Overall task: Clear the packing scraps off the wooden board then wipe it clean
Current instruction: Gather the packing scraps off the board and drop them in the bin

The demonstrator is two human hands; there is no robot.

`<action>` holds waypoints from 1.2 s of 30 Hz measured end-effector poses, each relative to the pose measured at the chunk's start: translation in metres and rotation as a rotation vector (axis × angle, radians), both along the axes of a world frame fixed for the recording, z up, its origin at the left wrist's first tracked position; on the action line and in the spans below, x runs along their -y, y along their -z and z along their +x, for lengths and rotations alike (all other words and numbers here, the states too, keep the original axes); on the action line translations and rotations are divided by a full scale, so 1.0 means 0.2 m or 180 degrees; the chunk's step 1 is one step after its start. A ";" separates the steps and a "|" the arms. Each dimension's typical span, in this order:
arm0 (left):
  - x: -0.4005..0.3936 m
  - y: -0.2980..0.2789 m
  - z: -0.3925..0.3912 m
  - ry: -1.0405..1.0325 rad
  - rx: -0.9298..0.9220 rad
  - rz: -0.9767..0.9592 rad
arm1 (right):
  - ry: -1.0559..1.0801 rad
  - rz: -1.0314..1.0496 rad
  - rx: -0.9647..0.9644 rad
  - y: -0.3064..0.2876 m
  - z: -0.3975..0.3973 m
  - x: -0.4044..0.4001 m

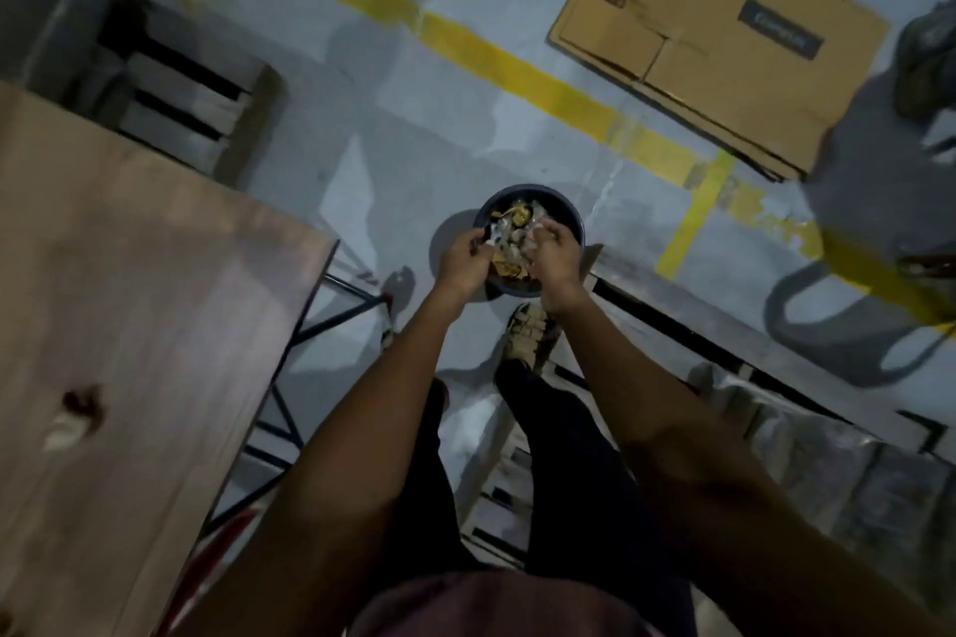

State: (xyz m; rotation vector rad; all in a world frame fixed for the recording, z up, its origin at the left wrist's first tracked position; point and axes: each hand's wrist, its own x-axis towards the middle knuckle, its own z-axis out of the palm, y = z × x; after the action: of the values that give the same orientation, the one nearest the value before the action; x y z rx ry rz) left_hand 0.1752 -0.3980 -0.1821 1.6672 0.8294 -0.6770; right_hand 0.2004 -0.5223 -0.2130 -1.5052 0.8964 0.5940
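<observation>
Both grips are busy over the round dark-blue bin (533,243) on the grey floor. The left hand (462,261) has its fingers curled in around something small at the bin's rim, and the right hand (551,256) pinches a wad of pale, crinkly scrap, though blur hides exactly what each holds.

Starting at the left, the large pale wooden board (129,326) that serves as the table top lies well apart from the hands. Most of its visible surface looks bare, but one small whitish scrap beside a dark smudge (72,422) sits on it near the bottom-left. So the clearing looks mostly done but not finished. No cloth or wiper is in view, and I judge the wiping has not begun.

In the middle, the bin already holds a heap of clear plastic and yellow-brown packing scraps (514,222), with the hands right above them, apparently dropping in another load.

To the right, a flattened brown cardboard box (719,41) lies on the floor across the yellow painted line (517,73), well away from the bin. It seems to be no part of this job.

What remains, by my reading: let go of this handful, collect the last scrap from the table, then wipe it.
</observation>
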 end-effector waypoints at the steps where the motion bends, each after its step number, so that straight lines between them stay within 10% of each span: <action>1: -0.02 -0.09 -0.05 -0.0045 0.0065 -0.0010 | -0.0064 -0.0055 0.0067 -0.04 -0.05 -0.02; 17: -0.73 -0.98 -1.03 -0.1737 0.1674 0.0333 | -0.2532 0.0078 0.1363 -1.16 -0.61 -0.69; 25: -1.20 -0.94 -1.50 -0.2853 0.1589 0.0764 | -0.3649 0.0015 0.1337 -1.19 -0.75 -1.29; 36: -1.59 -0.87 -1.89 -0.2717 0.1282 0.1632 | -0.5009 -0.0241 0.1552 -1.04 -1.12 -1.90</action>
State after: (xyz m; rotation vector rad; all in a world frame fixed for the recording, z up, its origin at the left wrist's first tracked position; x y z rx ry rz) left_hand -0.2018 -0.0799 -0.0082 1.5865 1.3443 0.4821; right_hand -0.0233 -0.1417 -0.0043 -2.1018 -0.8386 1.1775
